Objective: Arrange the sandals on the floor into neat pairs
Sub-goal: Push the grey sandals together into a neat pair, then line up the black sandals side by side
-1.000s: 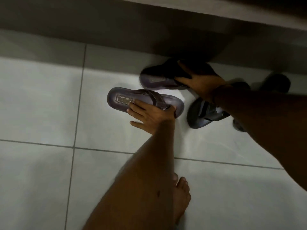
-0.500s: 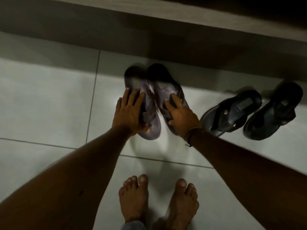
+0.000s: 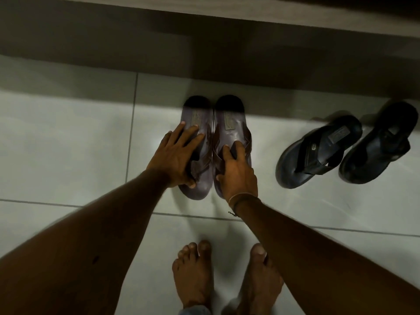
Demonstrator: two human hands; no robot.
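Sandals: two brown [image 3: 229, 133], two black [image 3: 318, 151]; two hands [image 3: 175, 160] on brown.

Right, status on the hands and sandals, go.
Left hand flat on left brown sandal. Right hand on right brown sandal. Brown pair side by side. Black pair apart, angled.

Dim, shadowed top, slight blur
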